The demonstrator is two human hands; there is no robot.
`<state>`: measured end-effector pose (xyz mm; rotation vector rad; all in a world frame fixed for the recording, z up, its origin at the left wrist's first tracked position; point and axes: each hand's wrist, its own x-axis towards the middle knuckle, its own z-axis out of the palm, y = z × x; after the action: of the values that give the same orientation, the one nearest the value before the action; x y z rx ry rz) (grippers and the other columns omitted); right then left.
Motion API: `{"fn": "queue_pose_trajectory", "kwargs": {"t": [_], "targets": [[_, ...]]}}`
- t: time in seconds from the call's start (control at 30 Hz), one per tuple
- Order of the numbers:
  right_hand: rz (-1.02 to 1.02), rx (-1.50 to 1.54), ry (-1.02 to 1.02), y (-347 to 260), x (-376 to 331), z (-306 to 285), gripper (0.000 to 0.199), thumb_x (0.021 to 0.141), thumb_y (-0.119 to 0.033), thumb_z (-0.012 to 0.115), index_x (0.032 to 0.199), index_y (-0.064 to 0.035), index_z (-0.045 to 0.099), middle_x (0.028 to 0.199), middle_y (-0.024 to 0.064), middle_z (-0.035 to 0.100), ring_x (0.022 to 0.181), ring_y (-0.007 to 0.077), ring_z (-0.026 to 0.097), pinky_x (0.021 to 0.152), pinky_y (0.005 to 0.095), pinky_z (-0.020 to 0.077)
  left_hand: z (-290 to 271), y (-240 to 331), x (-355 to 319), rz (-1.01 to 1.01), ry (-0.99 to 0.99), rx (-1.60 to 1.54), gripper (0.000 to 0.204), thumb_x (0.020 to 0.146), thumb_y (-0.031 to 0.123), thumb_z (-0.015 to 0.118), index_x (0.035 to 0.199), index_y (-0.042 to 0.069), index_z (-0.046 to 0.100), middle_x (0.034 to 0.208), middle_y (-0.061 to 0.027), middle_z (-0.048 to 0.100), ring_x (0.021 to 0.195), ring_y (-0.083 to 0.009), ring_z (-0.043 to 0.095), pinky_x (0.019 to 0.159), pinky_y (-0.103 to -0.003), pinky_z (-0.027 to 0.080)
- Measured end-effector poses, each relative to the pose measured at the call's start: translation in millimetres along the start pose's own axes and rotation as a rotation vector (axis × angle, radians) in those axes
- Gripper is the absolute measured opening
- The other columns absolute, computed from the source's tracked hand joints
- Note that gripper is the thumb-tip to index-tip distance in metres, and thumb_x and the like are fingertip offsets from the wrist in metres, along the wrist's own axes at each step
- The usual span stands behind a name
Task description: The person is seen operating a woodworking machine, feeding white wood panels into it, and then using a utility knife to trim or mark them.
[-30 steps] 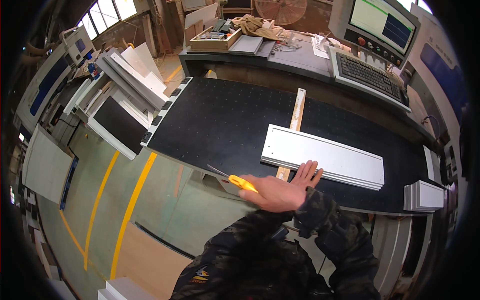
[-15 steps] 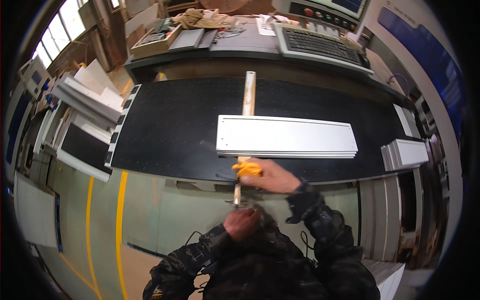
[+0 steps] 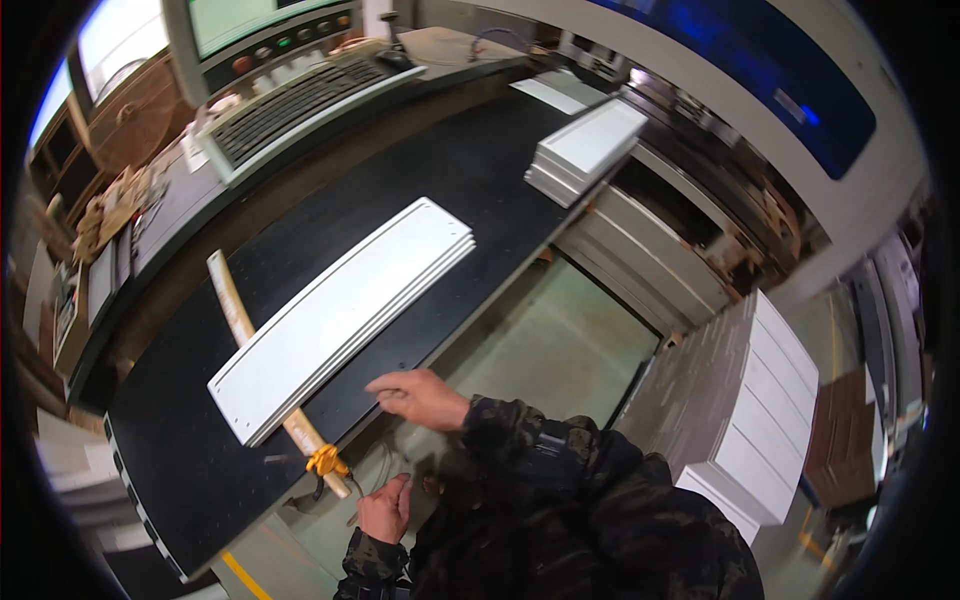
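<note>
Stacked white panels [image 3: 340, 310] lie on the black tabletop [image 3: 430, 170], across a long wooden strip [image 3: 232, 300]. On the strip's near end, at the table edge, rests a small bright yellow object [image 3: 326, 461] whose kind I cannot make out. My right hand [image 3: 425, 398] hovers by the near edge of the table, right of the yellow object, open with nothing in it. Lower down, close to my body, my left hand [image 3: 385, 508] is loosely open, its fingers partly bent and apparently holding nothing.
Another stack of white panels [image 3: 590, 145] sits at the table's far right end. A tall pile of boards [image 3: 745, 400] stands on the floor to my right. Beyond the table are a keyboard [image 3: 300, 110] and a control panel [image 3: 270, 45]. A blue-and-white machine [image 3: 740, 90] rises at the far right.
My right hand has let go of the yellow object, leaving it on the strip, and moved right. The view has swung to the right, bringing the floor pile of boards into sight.
</note>
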<state>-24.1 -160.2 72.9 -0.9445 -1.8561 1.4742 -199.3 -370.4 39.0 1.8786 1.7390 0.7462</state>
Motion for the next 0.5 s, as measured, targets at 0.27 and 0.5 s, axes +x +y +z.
{"fn": "queue_pose_trajectory", "kwargs": {"t": [0.27, 0.5], "targets": [[0.251, 0.027, 0.559, 72, -98, -190, 0.04, 0.105, -0.033, 0.082, 0.086, 0.0013, 0.076, 0.071, 0.0052, 0.066, 0.068, 0.0115, 0.064, 0.061, 0.0349, 0.0517, 47, 69, 97, 0.176, 0.044, 0.084, 0.032, 0.104, 0.024, 0.082, 0.078, 0.005, 0.075, 0.064, -0.0191, 0.066, 0.06, -0.0453, 0.068, 0.057, -0.05, 0.054], [0.06, -0.241, 0.796, 123, -161, -377, 0.032, 0.105, -0.033, 0.081, 0.097, -0.0014, 0.083, 0.092, 0.0094, 0.077, 0.088, 0.0199, 0.071, 0.081, 0.0355, 0.0559, 119, 158, 242, 0.368, 0.082, -0.025, 0.046, 0.096, 0.007, 0.077, 0.141, 0.002, 0.072, 0.129, -0.0214, 0.076, 0.118, -0.0435, 0.072, 0.101, -0.048, 0.059]]}}
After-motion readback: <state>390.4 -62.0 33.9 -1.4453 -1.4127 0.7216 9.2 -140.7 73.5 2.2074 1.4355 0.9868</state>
